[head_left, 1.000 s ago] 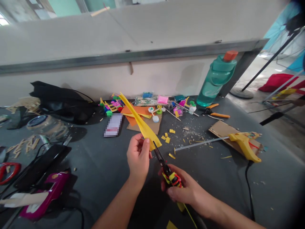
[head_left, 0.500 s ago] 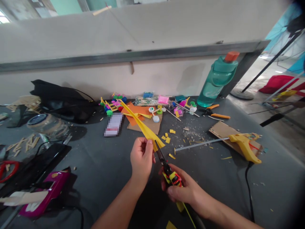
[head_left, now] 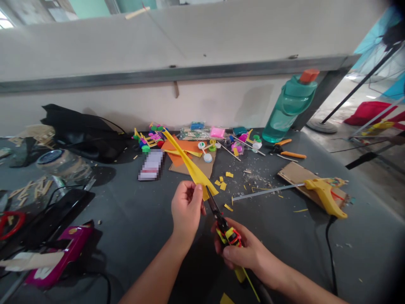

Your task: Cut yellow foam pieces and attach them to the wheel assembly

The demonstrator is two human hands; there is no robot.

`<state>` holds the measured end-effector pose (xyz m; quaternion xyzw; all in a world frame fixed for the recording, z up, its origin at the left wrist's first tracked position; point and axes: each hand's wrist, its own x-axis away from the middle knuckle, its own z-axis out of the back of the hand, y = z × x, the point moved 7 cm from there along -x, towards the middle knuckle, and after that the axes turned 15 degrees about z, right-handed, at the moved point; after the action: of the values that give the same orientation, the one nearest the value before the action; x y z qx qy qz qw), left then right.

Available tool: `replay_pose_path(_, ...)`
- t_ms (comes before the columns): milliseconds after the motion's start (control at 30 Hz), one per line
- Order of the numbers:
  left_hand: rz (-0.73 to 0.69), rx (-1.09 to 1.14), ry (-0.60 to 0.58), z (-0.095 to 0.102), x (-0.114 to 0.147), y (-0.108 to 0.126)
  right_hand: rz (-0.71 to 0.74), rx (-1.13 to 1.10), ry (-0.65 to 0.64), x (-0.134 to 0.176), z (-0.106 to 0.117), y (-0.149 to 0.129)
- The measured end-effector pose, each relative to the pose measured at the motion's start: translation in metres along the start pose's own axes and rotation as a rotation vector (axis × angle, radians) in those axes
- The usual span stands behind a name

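My left hand [head_left: 187, 204] pinches the lower end of a long strip of yellow paper [head_left: 185, 158] between thumb and fingers. The strip slants up to the left, away from me, and widens near the hand. My right hand [head_left: 242, 249] is wrapped round the handles of dark-bladed snips [head_left: 218, 214], with yellow and red parts at the pivot. The blade tips are at the wide end of the paper, just right of my left thumb. Several small yellow paper pieces [head_left: 223, 185] lie on the dark table beyond.
A glue gun [head_left: 325, 196] rests on cardboard at right, near orange-handled pliers [head_left: 292, 154]. A teal bottle [head_left: 288, 109] stands against the partition. Left are a clear jar [head_left: 63, 164], a magenta tool [head_left: 63, 255] and red-handled scissors [head_left: 12, 226]. Colourful craft pieces [head_left: 153, 137] lie at the back.
The paper's lower end and my left hand have shifted very slightly left. The snips stay at the paper's wide end, and both grips are the same.
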<state>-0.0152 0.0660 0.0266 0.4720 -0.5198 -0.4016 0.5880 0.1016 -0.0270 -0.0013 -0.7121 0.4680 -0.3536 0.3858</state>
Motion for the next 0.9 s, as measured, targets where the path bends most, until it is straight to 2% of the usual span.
replay_pose_path(167,0.027,0.047,-0.035,-0.0011,-0.002,-0.0033,0.002,-0.031,0.02,-0.0001,0.0005,0.003)
replay_pose_path(367,0.091,0.157,-0.13,-0.0038,-0.007,-0.0085,0.005,-0.066,0.002,-0.0002,0.0012,0.0047)
replay_pose_path(633,0.033,0.091,-0.121,-0.0005,-0.0042,0.0006,0.005,-0.144,-0.036,-0.0008,0.0006,0.0056)
replay_pose_path(900,0.039,0.08,-0.131,-0.0007,-0.0044,0.0013,0.009,-0.237,-0.04,-0.0002,-0.0007,0.0074)
